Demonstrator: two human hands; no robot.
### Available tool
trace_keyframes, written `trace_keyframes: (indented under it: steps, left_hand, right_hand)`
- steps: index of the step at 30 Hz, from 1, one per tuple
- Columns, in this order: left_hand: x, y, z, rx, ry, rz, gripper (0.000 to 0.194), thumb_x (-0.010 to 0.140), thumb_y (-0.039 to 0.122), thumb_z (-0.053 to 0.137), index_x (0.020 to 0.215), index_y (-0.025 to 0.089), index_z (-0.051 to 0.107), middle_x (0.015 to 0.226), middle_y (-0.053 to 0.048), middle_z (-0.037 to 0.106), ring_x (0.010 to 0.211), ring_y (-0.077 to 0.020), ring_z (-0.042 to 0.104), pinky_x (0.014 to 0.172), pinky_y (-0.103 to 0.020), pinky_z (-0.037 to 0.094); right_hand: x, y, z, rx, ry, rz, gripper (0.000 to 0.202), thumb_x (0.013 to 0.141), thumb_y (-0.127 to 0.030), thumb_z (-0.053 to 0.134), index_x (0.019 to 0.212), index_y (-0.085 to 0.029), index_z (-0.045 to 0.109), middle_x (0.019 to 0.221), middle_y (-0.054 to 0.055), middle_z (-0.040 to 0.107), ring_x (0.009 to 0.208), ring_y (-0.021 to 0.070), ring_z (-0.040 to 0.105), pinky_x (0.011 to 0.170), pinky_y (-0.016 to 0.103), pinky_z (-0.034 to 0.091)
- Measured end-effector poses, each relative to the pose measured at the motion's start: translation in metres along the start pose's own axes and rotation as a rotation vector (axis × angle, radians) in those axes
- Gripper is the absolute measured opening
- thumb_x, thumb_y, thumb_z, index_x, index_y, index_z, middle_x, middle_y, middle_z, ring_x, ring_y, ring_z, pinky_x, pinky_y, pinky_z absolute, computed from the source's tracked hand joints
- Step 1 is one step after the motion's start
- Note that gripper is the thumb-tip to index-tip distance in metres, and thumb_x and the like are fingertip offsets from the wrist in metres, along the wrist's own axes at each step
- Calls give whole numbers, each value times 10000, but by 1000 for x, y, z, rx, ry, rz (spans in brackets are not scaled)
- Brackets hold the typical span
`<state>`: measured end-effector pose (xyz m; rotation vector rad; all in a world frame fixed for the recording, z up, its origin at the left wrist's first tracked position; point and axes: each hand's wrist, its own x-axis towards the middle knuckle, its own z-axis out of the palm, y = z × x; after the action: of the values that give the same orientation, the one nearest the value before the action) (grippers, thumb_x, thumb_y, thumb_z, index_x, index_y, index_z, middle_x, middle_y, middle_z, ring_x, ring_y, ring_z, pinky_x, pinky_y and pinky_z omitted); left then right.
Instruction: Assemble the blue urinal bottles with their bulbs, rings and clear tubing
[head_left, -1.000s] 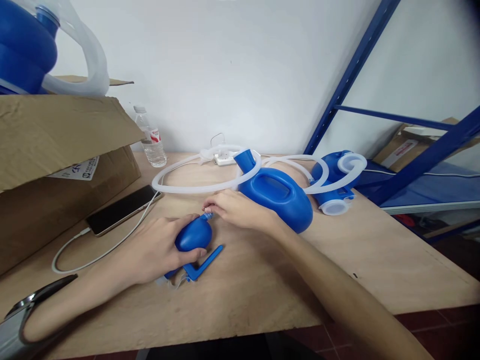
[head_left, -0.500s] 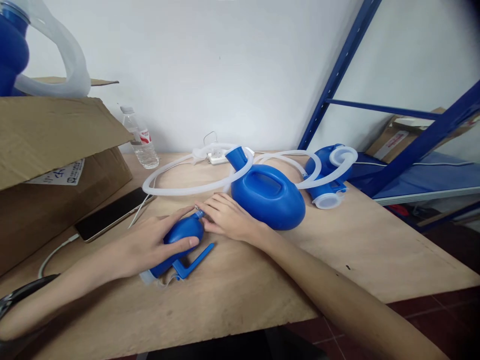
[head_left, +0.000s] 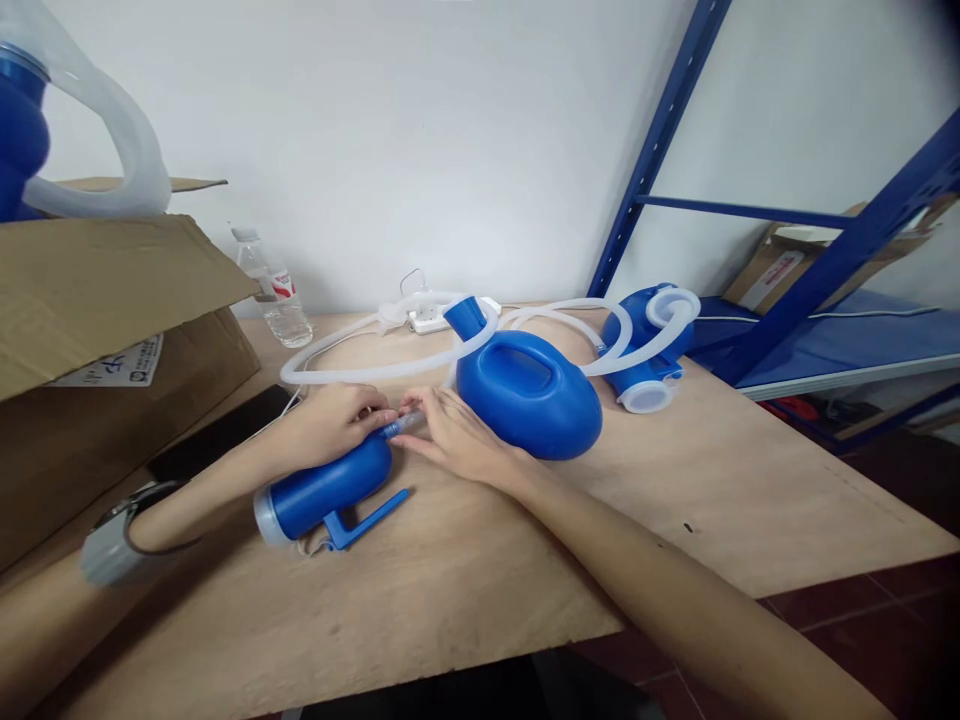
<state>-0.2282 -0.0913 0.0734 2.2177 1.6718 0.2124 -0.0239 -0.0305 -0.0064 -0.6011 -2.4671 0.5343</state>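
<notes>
A blue handheld urinal funnel (head_left: 330, 485) lies on its side on the table, its clear cap (head_left: 268, 516) toward me and its narrow neck pointing right. My right hand (head_left: 465, 437) is closed around the end of a clear hose (head_left: 409, 421) that meets this neck. At the joint, the fingers of my left hand (head_left: 337, 425) are pinched together; whatever lies between them is hidden. A blue handle (head_left: 371, 520) sticks out from the funnel's near side. Just beyond my right hand stands a large blue urinal bottle (head_left: 529, 410) with a grip opening.
At left are a cardboard box (head_left: 120, 380), a phone (head_left: 217, 430) and a water bottle (head_left: 277, 305). Another blue urinal set (head_left: 637, 375) lies at right, near a blue shelf rack (head_left: 637, 190). A white power strip (head_left: 431, 318) sits by the wall.
My left hand has moved off the funnel's body up to its neck, the fingers now pinched there. My right hand now grips the hose at the joint. The view has shifted slightly.
</notes>
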Motion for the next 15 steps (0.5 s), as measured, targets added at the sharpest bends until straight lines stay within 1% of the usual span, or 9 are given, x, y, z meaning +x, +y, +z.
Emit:
trace_keyframes:
  steps: [2, 4, 8, 10, 12, 13, 15]
  left_hand:
    - [0, -1, 2, 54, 51, -3, 520, 978, 531, 381, 1051, 154, 732, 1046, -107, 742, 920, -232, 650, 856, -334, 447]
    - [-1, 0, 2, 103, 74, 10, 502, 980, 506, 383, 1022, 159, 744, 999, -104, 747, 882, -230, 643, 812, -331, 432]
    - [0, 2, 0, 161, 72, -7, 479, 972, 487, 409, 996, 161, 759, 981, -102, 749, 848, -222, 630, 765, -324, 404]
    - [2, 0, -2, 118, 49, -8, 470, 967, 499, 426, 960, 165, 758, 972, -89, 748, 835, -207, 622, 764, -314, 398]
    - [4, -3, -2, 27, 4, -10, 489, 968, 534, 430, 901, 164, 743, 916, -70, 731, 798, -187, 598, 754, -301, 394]
    - [5, -5, -2, -29, -25, -17, 510, 966, 562, 433, 854, 159, 725, 856, -59, 706, 757, -173, 568, 730, -294, 385]
    - [7, -9, 0, -151, -91, -46, 548, 951, 618, 457, 770, 150, 679, 719, -33, 606, 668, -143, 468, 666, -281, 348]
  right_hand:
    - [1, -2, 0, -19, 19, 8, 532, 976, -546, 541, 1321, -141, 534, 1307, 96, 578, 1268, 140, 527, 1171, 352, 412]
    - [1, -3, 0, -51, 32, -8, 499, 991, -526, 518, 1301, -137, 554, 1283, 96, 589, 1262, 134, 519, 1190, 348, 391]
    - [-1, -3, 3, -58, 48, -59, 449, 1019, -489, 470, 1259, -121, 559, 1221, 97, 598, 1204, 114, 529, 1144, 300, 418]
    - [-1, -2, 5, -26, 41, -80, 418, 1030, -459, 454, 1247, -113, 545, 1202, 96, 598, 1177, 107, 540, 1116, 278, 436]
    - [-2, -1, 5, 25, 25, -90, 380, 1035, -415, 452, 1242, -105, 526, 1184, 98, 597, 1165, 98, 551, 1104, 260, 447]
    - [-2, 0, 5, 54, 14, -91, 362, 1036, -393, 452, 1240, -101, 517, 1182, 101, 595, 1164, 95, 555, 1100, 253, 452]
    - [-2, 0, 4, 101, -11, -84, 335, 1037, -358, 447, 1236, -95, 504, 1185, 109, 589, 1157, 94, 561, 1091, 252, 462]
